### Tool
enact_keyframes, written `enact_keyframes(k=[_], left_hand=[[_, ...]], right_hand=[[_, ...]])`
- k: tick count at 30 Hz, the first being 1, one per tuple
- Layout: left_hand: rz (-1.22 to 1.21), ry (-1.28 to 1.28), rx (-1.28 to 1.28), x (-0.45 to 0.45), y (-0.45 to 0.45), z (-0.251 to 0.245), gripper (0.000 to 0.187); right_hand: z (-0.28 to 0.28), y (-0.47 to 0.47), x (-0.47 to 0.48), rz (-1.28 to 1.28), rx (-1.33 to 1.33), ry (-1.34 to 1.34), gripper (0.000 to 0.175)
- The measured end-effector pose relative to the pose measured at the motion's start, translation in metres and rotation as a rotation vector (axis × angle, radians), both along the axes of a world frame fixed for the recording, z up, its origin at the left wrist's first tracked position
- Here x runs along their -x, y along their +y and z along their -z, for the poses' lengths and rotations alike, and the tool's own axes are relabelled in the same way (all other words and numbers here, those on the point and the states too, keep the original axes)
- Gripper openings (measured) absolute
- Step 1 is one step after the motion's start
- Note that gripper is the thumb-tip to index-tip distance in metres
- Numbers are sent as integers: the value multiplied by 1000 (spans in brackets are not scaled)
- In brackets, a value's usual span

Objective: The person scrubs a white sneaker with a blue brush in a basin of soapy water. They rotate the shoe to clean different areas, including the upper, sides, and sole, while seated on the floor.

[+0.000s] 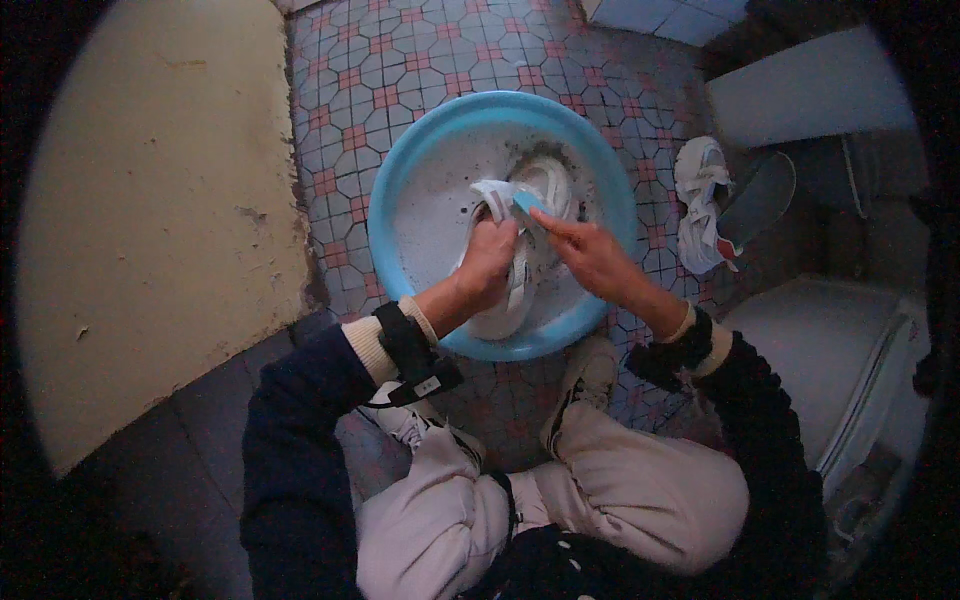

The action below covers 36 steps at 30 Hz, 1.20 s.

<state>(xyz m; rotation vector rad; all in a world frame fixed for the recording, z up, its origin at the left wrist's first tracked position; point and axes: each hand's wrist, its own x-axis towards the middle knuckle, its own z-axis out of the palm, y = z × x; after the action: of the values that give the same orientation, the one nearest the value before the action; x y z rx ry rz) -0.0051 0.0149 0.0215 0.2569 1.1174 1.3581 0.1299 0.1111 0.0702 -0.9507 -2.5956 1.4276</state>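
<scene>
A round blue plastic basin [384, 247] stands on the floor before me, holding cloudy water with dark specks. My left hand [491, 259] grips a white shoe [499, 319] by its opening, above the water inside the basin. In my right hand [592, 255] is a light-blue handled tool [529, 201], probably a brush, its far end against the upper part of the shoe; its bristles are hidden. Another white shoe [553, 176] lies behind, partly in the water, near a dark patch of dirt.
Patterned tiles [420, 56] cover the floor. Right of the basin lie more white footwear [701, 217] and a dark rounded object [765, 199]. A chipped yellowish wall or slab [165, 225] borders the left; a white appliance or box [817, 337] stands at the right.
</scene>
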Motion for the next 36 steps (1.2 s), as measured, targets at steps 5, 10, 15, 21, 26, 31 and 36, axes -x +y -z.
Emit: enact_keyframes(k=[5, 10, 15, 21, 26, 31, 36], left_hand=[[5, -69, 165, -2, 3, 11, 34], [-56, 10, 96, -11, 9, 11, 38], [-77, -44, -11, -12, 4, 15, 31], [-56, -130, 92, -4, -1, 18, 27], [-10, -91, 153, -5, 4, 32, 28], [35, 150, 51, -10, 6, 44, 33], [-26, -60, 19, -7, 0, 29, 33]], right_hand=[[27, 12, 9, -76, -241, -76, 41], [44, 41, 23, -71, -449, -237, 47], [30, 26, 15, -1, -168, -23, 43], [31, -5, -4, -52, -97, 114, 39], [41, 29, 19, -168, -529, -269, 40], [31, 59, 36, -140, -595, -201, 43], [24, 4, 5, -6, -103, 99, 39]])
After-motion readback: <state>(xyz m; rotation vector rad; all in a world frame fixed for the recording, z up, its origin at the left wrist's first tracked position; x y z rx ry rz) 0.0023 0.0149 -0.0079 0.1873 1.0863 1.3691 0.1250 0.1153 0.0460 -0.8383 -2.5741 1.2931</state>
